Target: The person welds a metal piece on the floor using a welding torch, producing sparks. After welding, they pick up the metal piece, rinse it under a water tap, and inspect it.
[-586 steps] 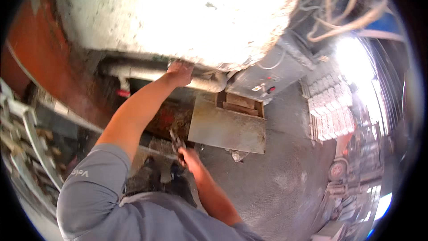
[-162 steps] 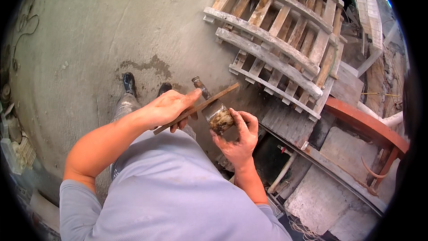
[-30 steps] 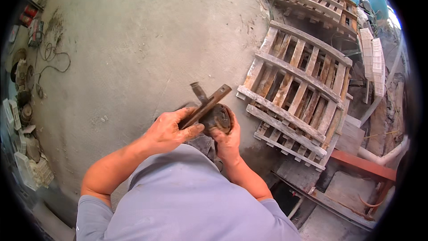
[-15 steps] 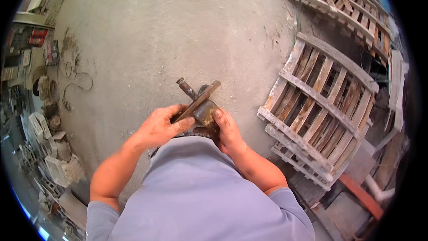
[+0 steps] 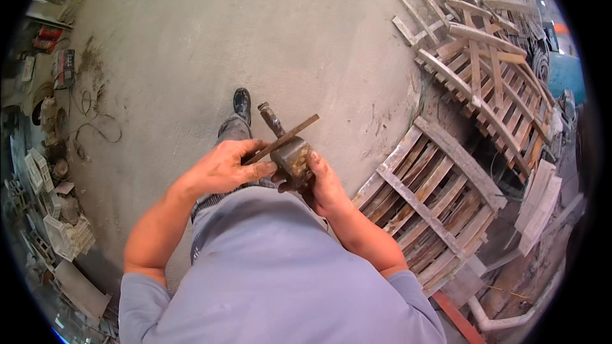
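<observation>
Between my hands, in front of my waist, is a greasy, dark brown metal machine part (image 5: 292, 155). It has a rounded body, a flat flange plate set across it and a stubby shaft pointing up and away. My right hand (image 5: 327, 183) is closed round the body from the right, thumb on top, other fingers mostly hidden beneath. On the other side, my left hand (image 5: 231, 165) pinches the near-left end of the plate between thumb and fingers. Dark grease marks the fingertips of both hands.
Weathered wooden pallets (image 5: 425, 206) are stacked close on my right, with more broken pallets (image 5: 488, 73) farther off. A red beam (image 5: 458, 318) lies low at right. White plastic crates (image 5: 64, 237), a loose cable (image 5: 95, 129) and machine parts line the left. My black shoe (image 5: 242, 103) stands on the concrete floor.
My left foot has come into view ahead, and the pallets have shifted down and left in the picture. The metal part has tilted slightly; both hands keep hold of it.
</observation>
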`<state>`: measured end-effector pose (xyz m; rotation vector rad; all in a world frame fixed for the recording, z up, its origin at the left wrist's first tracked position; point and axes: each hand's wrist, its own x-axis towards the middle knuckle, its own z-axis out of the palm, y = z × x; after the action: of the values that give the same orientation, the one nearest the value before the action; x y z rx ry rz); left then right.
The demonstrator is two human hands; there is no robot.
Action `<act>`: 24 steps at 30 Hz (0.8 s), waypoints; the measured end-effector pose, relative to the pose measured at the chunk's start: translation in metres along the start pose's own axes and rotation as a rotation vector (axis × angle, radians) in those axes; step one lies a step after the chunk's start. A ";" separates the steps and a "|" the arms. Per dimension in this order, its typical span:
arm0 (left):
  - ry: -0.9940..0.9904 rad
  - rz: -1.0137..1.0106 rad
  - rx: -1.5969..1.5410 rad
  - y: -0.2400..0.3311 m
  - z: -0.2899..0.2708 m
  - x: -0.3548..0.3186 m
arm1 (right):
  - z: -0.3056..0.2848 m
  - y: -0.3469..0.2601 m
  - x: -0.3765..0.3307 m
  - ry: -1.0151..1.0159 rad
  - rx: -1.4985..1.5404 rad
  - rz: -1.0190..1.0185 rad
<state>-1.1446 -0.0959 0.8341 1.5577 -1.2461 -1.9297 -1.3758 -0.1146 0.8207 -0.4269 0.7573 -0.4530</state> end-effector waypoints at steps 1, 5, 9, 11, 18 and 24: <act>0.003 0.014 0.019 0.010 -0.017 0.015 | 0.001 -0.017 0.019 -0.003 -0.009 -0.003; -0.072 0.044 0.106 0.080 -0.092 0.068 | 0.023 -0.092 0.061 0.033 0.059 -0.001; -0.202 0.019 0.213 0.150 -0.141 0.117 | 0.017 -0.147 0.097 0.018 0.073 -0.097; -0.243 0.040 0.250 0.179 -0.155 0.148 | 0.010 -0.173 0.114 0.027 0.092 -0.127; -0.187 -0.056 0.216 0.260 -0.161 0.271 | -0.048 -0.281 0.171 0.114 0.163 -0.215; -0.186 -0.044 0.459 0.352 -0.156 0.347 | -0.085 -0.378 0.175 0.288 -0.010 -0.225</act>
<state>-1.1985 -0.6054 0.9106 1.6473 -1.8525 -1.9445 -1.4151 -0.5356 0.8653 -0.4640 0.9951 -0.7325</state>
